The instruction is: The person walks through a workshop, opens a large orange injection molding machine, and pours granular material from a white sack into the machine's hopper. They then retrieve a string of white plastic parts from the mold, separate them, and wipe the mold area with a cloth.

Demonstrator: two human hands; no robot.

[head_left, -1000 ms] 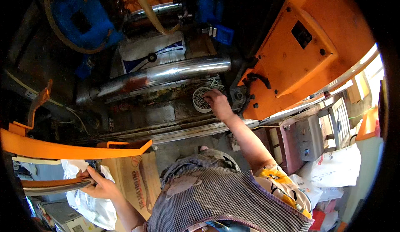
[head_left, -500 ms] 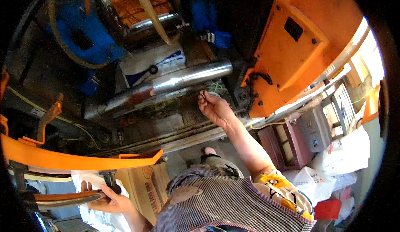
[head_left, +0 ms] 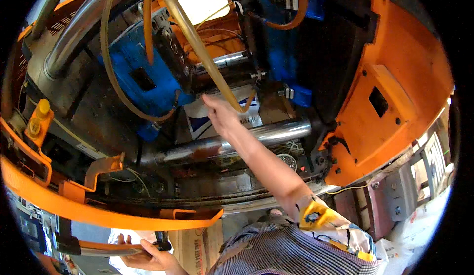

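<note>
My right hand reaches over a shiny steel bar into the machine, above a white and blue sack. One finger or the thumb points out toward the blue metal block on the left; the other fingers are mostly hidden, and whether they hold anything does not show. A yellowish hose hangs down just beside this hand. At the lower left, my left hand is closed around a handle bar by the orange door rail, with fingertips showing behind the bar.
An orange panel stands at the right of the opening. A second blue block sits deeper in, on the right. A cardboard box, white sacks and a grey metal block lie outside the machine. An orange bracket juts up at the left.
My right hand has moved from below the steel bar to above and beyond it, deeper inside. The view has shifted, showing more of the machine's upper part. My left hand keeps its hold.
</note>
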